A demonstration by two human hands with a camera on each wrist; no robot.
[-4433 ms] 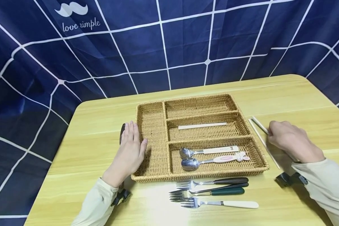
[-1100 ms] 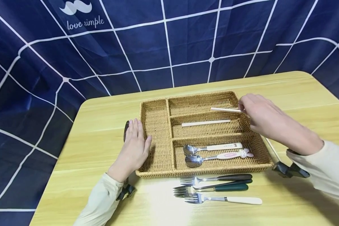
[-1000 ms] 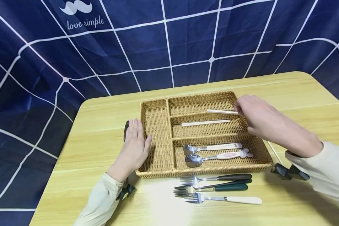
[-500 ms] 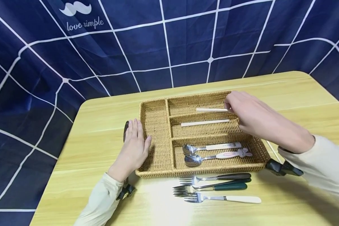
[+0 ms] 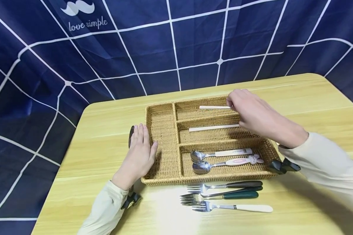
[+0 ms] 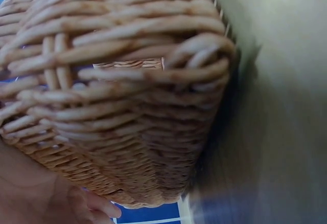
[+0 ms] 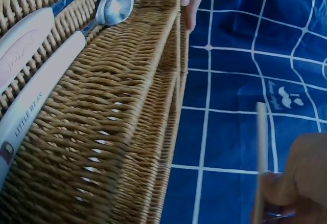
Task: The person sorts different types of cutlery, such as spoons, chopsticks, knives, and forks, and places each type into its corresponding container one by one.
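My right hand (image 5: 260, 114) pinches pale chopsticks (image 5: 214, 107) by their right end, over the back compartment of a wicker cutlery tray (image 5: 161, 181). In the right wrist view, one chopstick (image 7: 261, 137) stands out past the thumb and fingers. My left hand (image 5: 138, 156) lies with straight fingers along the tray's left rim; its palm side shows against the woven wall in the left wrist view. More chopsticks (image 5: 213, 128) lie in the middle compartment, partly under my right hand. In the front compartment are a white-handled spoon (image 5: 232, 152) and a rabbit-handled spoon (image 5: 238, 161).
Several forks lie in front of the tray, among them a black-handled fork (image 5: 242, 184), a green-handled fork (image 5: 240, 195) and a white-handled fork (image 5: 253, 208). A dark rounded end (image 5: 131, 133) shows beside my left fingers. A blue grid curtain (image 5: 194, 42) hangs behind the table (image 5: 106, 127).
My right hand has picked up chopsticks from the table right of the tray and carried them left and back, over the back compartment. My left hand has stayed at the left rim.
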